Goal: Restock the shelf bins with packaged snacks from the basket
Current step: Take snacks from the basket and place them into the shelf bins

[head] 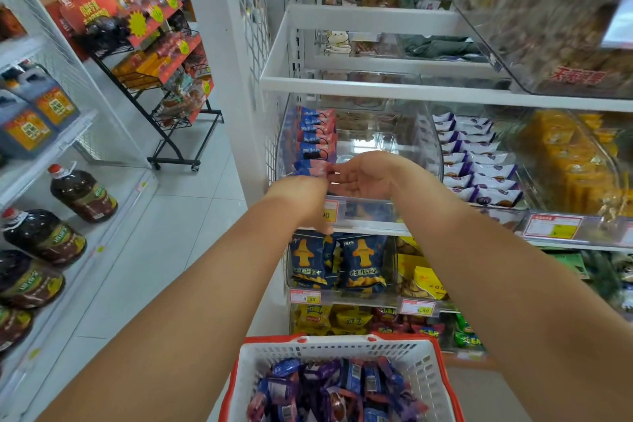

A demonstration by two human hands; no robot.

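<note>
A clear shelf bin (404, 147) holds a row of blue and pink snack packets (317, 134) along its left side. My right hand (366, 176) reaches into the bin and pinches the pink end of the front packet (310, 168). My left hand (301, 197) lies over the bin's front lip just left of it, fingers pointing down over a price tag; what its fingertips touch is hidden. Below my arms stands the white basket with a red rim (342, 348), filled with several purple and blue packets (325, 390).
The neighbouring bin to the right holds white and purple packets (479, 161), then yellow ones (568, 161). Lower shelves carry blue snack bags (363, 264). Oil bottles (82, 193) line the left shelf. A black wire rack (164, 79) stands down the tiled aisle.
</note>
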